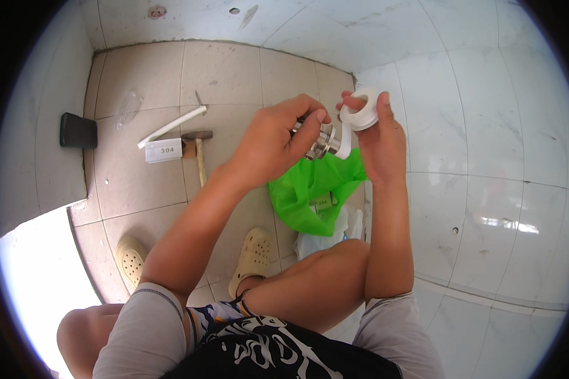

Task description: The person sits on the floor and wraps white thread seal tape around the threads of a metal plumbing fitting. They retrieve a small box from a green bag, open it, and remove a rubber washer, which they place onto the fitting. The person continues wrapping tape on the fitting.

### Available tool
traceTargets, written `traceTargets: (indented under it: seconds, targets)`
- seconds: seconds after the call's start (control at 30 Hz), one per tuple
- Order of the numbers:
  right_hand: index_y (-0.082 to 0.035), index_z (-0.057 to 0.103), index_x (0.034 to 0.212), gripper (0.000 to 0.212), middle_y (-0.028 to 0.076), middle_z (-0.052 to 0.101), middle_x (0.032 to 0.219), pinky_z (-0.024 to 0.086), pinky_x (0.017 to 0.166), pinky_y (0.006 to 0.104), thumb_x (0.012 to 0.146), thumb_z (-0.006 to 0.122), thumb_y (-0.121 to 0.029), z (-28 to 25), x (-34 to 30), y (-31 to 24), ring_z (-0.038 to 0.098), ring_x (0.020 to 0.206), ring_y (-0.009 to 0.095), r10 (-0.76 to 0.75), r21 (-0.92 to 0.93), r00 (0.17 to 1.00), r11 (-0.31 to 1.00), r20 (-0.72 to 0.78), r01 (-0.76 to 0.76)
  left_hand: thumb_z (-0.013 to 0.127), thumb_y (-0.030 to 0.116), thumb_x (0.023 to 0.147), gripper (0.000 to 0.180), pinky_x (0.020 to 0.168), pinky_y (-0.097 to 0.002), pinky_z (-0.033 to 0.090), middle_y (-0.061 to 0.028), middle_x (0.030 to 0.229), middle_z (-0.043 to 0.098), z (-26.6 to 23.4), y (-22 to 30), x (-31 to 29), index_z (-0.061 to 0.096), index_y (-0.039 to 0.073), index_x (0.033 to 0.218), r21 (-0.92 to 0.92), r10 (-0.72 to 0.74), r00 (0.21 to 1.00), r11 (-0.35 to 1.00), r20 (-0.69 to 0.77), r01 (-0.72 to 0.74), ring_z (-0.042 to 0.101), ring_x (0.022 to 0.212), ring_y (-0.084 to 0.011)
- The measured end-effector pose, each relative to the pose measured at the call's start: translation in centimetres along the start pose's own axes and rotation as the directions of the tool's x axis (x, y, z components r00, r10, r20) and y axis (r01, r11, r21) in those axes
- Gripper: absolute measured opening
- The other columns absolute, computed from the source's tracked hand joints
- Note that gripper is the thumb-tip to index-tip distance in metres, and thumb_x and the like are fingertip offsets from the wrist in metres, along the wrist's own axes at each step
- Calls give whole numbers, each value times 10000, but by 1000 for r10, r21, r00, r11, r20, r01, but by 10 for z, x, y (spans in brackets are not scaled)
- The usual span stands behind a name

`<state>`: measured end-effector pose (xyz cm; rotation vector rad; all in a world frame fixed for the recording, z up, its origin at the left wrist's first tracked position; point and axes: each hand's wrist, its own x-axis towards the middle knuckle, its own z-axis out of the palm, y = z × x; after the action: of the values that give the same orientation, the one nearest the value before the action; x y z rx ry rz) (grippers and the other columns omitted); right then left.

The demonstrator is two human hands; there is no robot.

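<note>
Up in front of me, my left hand (269,145) is closed around a shiny metal valve fitting (322,144), its threaded end turned toward the right. My right hand (385,148) grips a roll of white thread seal tape (364,120) between thumb and fingers. A short strip of the tape (346,140) runs from the roll down to the fitting's end and touches it there. Part of the fitting is hidden behind my left fingers. Below both hands, a bright green plastic bag (303,196) lies on the floor.
A hammer (200,159), a small white box (163,151), a white rod (171,127) and clear plastic (128,108) lie on the tiled floor to the left. A dark phone-like object (78,131) is at the left wall. White bags (325,243) rest beside my leg; a tiled wall (487,151) rises right.
</note>
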<state>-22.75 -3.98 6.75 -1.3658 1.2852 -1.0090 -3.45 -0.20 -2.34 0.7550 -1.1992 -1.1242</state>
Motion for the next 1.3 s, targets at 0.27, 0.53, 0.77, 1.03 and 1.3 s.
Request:
traceTargets:
  seconds: [0.27,0.53,0.77,1.03,1.3]
  targets:
    - [32,673,1291,544,98,738,1154,558,948,341,1107,623,-477,18,-16,14,706,1063,184,223,-398,954,908,198,-130,553,265,1154,288,548,-236,367,61,730,532,-20,3,14,715,31,1108,-54,-107,932,994,-346,94,424,619,-24]
    - [-2,678,1298,386,88,721,1201,533,947,321,1073,726,-312,43,-34,10,701,1050,179,204,-513,953,856,223,-63,548,285,1152,307,544,-251,389,48,708,541,-30,-22,20,719,34,1107,-13,-132,853,989,-504,145,457,610,-33]
    - [51,756,1094,381,162,650,1363,525,928,347,1040,763,-325,50,-41,6,658,1128,229,-53,-693,959,680,279,240,553,273,1142,304,585,-274,410,37,715,556,-36,-38,26,727,29,1089,44,-111,811,985,-574,165,466,629,-55]
    - [30,761,1014,370,154,716,1120,532,883,366,1018,779,-340,62,-43,-6,674,1051,282,-343,-792,867,377,361,480,588,235,1099,278,653,-344,506,-95,811,703,-41,-40,28,733,4,1046,-77,-221,789,973,-574,216,607,668,-164]
    - [0,728,1026,363,129,751,992,548,897,360,974,843,-340,55,-43,8,707,1057,254,-117,-638,962,728,246,251,585,231,1101,284,651,-340,501,-91,792,685,-51,-45,30,723,-8,1033,-72,-189,757,980,-626,185,593,671,-156]
